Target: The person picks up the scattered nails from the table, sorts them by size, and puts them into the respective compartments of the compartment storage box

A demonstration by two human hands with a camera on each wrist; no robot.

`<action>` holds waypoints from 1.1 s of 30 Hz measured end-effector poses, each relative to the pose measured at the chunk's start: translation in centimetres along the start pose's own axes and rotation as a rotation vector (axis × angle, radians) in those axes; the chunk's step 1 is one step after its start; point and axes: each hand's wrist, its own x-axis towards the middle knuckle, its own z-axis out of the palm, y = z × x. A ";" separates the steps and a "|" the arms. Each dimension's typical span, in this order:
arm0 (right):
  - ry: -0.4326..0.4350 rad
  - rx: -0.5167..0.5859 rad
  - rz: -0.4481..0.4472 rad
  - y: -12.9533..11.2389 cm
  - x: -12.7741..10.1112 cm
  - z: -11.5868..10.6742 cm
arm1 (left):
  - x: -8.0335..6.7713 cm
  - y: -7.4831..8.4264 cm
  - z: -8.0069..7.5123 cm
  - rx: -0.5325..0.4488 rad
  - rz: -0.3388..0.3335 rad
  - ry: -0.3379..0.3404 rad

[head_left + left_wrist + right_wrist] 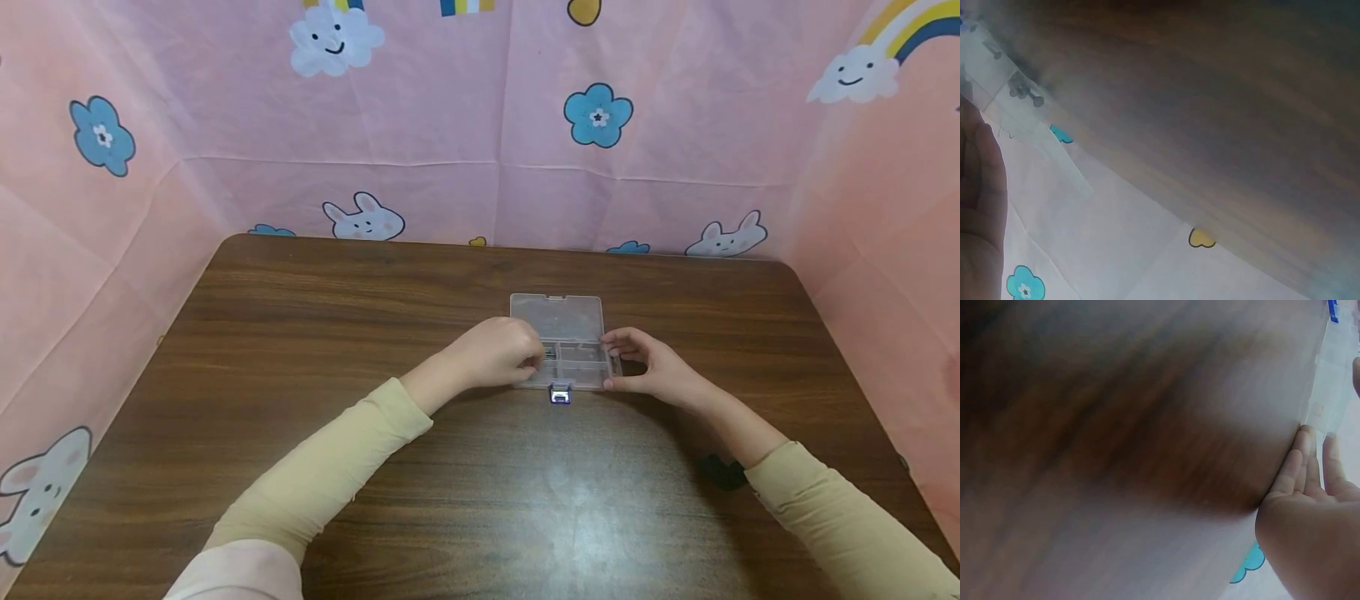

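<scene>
Though small and clear, looks light, brittle: compartment box [573, 358] on bench [375, 333]. Left hand [498, 354] curled, pinching inside; right hand [645, 367] gripping right edge.

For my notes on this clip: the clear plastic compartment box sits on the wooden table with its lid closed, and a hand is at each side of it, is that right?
Not quite: the clear plastic compartment box has its lid open, lying flat behind it, as the head view shows. It does sit on the wooden table, with the left hand and right hand at its sides.

Two hands meet at an open clear plastic compartment box [558, 342] on a brown table [375, 333]: left hand [501, 353] curled over its left side, right hand [647, 363] gripping its right edge.
</scene>
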 end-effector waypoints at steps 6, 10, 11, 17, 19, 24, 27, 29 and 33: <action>0.001 -0.006 -0.002 0.0 -0.1 0.0 | -0.2 0.4 0.0 0.035 0.007 0.001; 0.005 -0.010 -0.001 0.0 -0.1 0.1 | -0.4 0.4 0.1 0.043 0.012 0.009; 0.005 -0.010 0.001 0.0 -0.1 0.1 | -0.5 0.4 0.1 0.044 0.017 0.010; 0.008 -0.010 -0.009 -0.1 0.0 0.2 | -1.2 0.0 0.1 0.043 0.048 0.027; 0.009 -0.013 -0.013 -0.1 0.0 0.3 | -1.5 -0.1 0.1 0.044 0.062 0.047; 0.011 -0.025 -0.017 -0.2 -0.2 0.4 | -2.5 -0.5 0.0 0.060 0.093 0.099; 0.013 -0.023 -0.018 -0.2 -0.3 0.4 | -3.3 -0.6 -0.1 0.072 0.089 0.124; 0.015 -0.020 -0.019 -0.2 -0.4 0.4 | -3.9 -0.7 -0.2 0.081 0.082 0.136; 0.016 -0.021 -0.017 -0.2 -0.5 0.4 | -5.0 -1.1 -0.5 0.091 0.058 0.149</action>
